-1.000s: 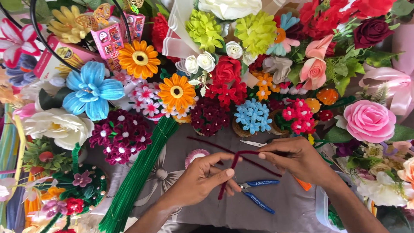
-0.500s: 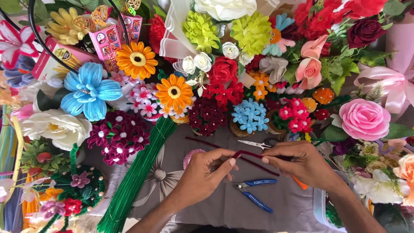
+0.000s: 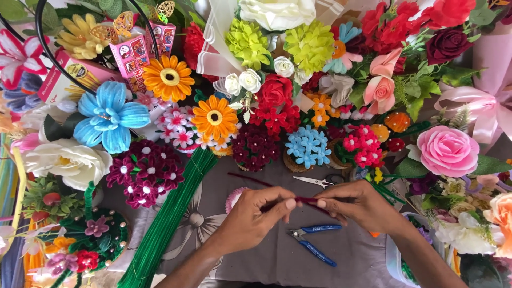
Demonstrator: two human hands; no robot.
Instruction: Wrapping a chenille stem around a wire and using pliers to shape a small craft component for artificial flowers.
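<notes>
Head view, looking down: both hands meet over a grey desk (image 3: pixel 266 261), pinching a dark red pipe cleaner (image 3: pixel 306 201) between them. The left hand (image 3: pixel 256 216) closes its grip on one stretch, the right hand (image 3: pixel 357 205) on the next; its free end trails up-left. It looks light, fuzzy and easily bent, best held near the bend. Blue pliers (image 3: pixel 312 242) lie just below, scissors (image 3: pixel 314 181) above, green stems (image 3: pixel 165 224) left, handmade flowers (image 3: pixel 256 144) all around.

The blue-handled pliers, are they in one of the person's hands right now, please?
No, the blue-handled pliers lie on the grey cloth below both hands.
</notes>
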